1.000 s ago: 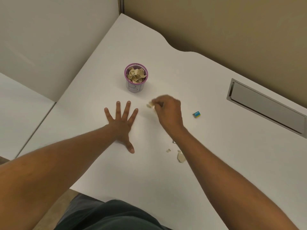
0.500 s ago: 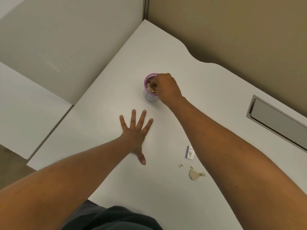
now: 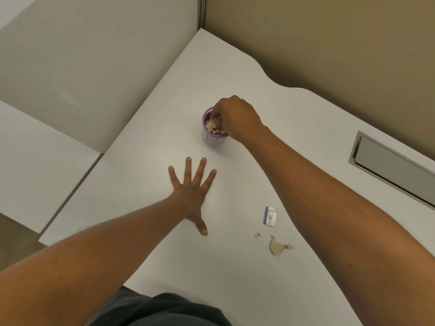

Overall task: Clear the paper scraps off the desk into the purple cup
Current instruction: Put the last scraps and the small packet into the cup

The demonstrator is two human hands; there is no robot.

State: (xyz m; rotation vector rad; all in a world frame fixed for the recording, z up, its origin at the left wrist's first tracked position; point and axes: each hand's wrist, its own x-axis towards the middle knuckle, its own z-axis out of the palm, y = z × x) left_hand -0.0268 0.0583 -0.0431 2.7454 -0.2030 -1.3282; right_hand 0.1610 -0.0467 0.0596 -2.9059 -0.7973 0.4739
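The purple cup (image 3: 213, 140) stands on the white desk (image 3: 230, 274), filled to the rim with tan paper scraps (image 3: 211, 125). My right hand (image 3: 237, 118) hovers over its right side, fingers curled down among the scraps; whether they still pinch a piece is hidden. My left hand (image 3: 191, 191) lies flat on the desk just in front of the cup, fingers spread, holding nothing. A larger torn scrap (image 3: 276, 247) and a tiny one (image 3: 256, 235) lie on the desk near me, beside my right forearm.
A small white and blue item (image 3: 270, 215) lies just beyond the loose scraps. A grey metal cable slot (image 3: 390, 165) is set into the desk at the right. Partition walls close off the desk's far sides; its left edge drops away.
My right hand carried a scrap from the desk's middle up to the cup and now stays over it, fingers lowered inside. My left hand has stayed flat. My view has shifted.
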